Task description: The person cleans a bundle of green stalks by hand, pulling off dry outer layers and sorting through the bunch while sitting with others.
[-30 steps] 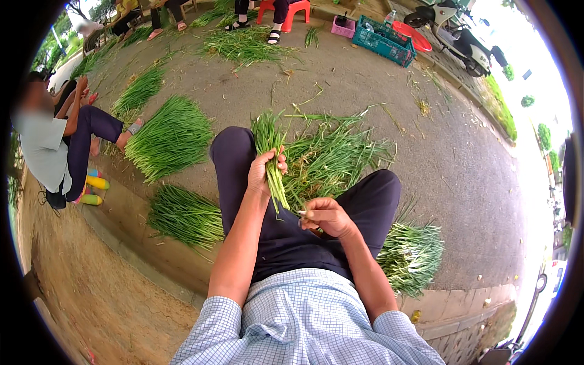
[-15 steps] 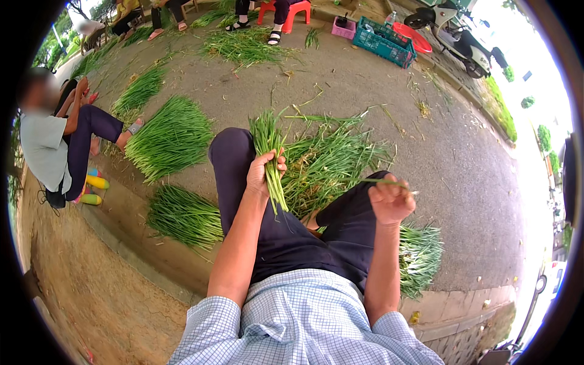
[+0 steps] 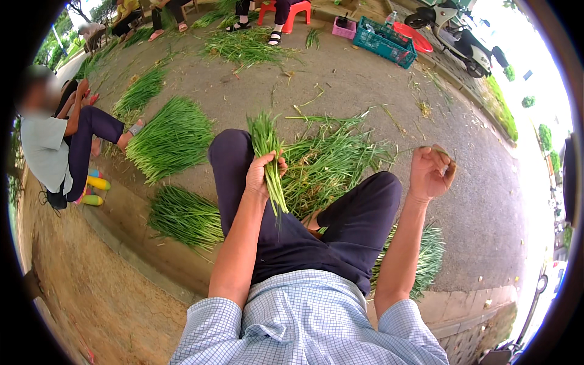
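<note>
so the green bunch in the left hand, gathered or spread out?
Gathered. The left hand grips the bunch mid-stem, upright above the lap, its leaf tips fanning only slightly above the fist.

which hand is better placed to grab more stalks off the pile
Right. The left hand is full, gripping a bunch. The right hand is raised beside the loose pile, holding at most a scrap.
</note>
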`<action>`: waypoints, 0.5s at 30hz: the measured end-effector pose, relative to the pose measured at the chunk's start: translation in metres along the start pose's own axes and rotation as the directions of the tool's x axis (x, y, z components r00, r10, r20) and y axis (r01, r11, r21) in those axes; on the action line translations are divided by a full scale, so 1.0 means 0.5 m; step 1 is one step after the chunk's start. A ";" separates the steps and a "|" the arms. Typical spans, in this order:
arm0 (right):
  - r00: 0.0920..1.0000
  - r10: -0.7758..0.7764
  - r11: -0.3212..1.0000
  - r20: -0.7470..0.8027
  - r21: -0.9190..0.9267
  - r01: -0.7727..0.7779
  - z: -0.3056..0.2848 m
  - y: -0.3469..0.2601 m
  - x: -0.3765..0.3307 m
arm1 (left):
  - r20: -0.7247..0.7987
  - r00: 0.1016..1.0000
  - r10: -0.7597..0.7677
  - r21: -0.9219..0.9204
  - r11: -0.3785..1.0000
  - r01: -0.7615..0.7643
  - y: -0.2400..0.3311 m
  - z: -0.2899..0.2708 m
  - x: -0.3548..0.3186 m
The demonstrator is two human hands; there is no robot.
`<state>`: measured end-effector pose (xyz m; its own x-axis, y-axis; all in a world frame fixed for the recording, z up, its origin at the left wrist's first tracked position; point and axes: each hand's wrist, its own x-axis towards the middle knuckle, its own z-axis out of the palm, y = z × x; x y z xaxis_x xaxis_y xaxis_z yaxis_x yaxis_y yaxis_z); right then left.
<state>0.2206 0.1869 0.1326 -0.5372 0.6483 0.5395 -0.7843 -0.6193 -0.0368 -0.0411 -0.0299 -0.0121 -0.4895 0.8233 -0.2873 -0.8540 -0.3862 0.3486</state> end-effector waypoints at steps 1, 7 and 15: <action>1.000 -0.013 1.000 -0.009 -0.013 0.013 0.001 -0.003 0.007 | -0.008 1.000 0.013 0.019 1.000 -0.013 0.000 0.000 -0.001; 0.986 -0.161 0.987 -0.052 0.018 0.162 -0.017 -0.044 0.051 | -0.055 0.998 0.044 -0.044 0.998 -0.046 0.000 -0.004 0.000; 0.864 0.198 0.796 -0.464 -0.438 -0.418 -0.163 0.098 -0.015 | -0.075 0.991 0.110 0.170 0.981 -0.096 -0.004 0.015 -0.009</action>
<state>0.1612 0.1878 0.0583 -0.7633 0.6424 0.0687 -0.5357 -0.5698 -0.6232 -0.0358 -0.0299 -0.0047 -0.5926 0.7420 -0.3135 -0.7604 -0.3871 0.5214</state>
